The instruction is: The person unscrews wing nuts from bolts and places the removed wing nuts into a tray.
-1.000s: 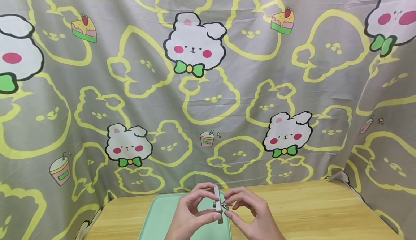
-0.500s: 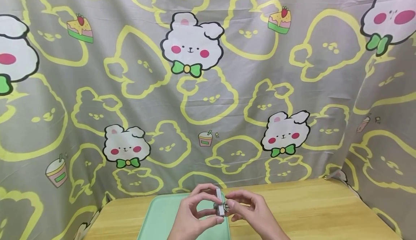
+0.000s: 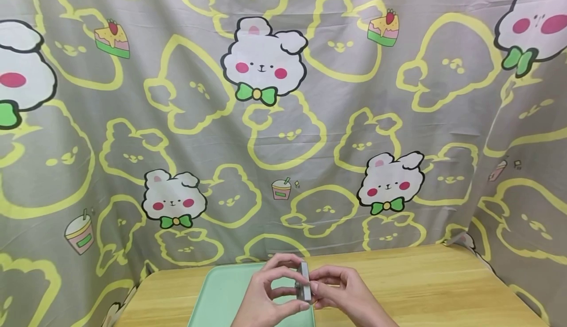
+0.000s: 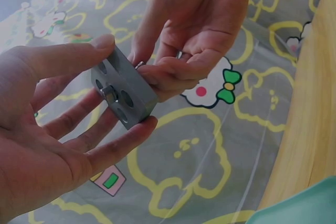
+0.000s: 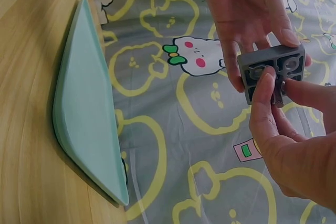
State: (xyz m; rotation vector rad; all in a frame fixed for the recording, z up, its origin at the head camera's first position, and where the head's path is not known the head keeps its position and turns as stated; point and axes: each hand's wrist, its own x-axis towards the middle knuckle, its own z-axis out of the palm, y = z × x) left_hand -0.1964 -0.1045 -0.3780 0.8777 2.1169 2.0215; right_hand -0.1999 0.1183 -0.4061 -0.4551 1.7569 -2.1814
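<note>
Grey block (image 3: 304, 282) is held up between both hands, roughly in front of tray's R rim in head view; how high over the table (image 3: 421, 287) can't tell. Edges: table's back edge meets the patterned cloth (image 3: 283, 145) just beyond the hands; most room is to the R, where the table runs on past R hand (image 3: 347, 291) to the side cloth. L hand (image 3: 262, 297) is near the green tray (image 3: 217, 292), overlapping it in view.

Block orient.: edge-on to head cam, longest visible side approx. vertical, top tipped slightly L. Holed face w/ metal stud (image 4: 109, 94) looks to L palm; recessed face looks to R hand, w/ metal piece (image 5: 278, 98) jutting out that side.

L grip: spread abt. the block's width, thumb on one edge, fingertips on opp. edge; palm well off the face. R grip: nearly closed, thumb + finger pinching metal piece right at the block; exact contact partly hidden.

Container: tray is shallow, low raised rim, plain floor showing, flat on table.
</note>
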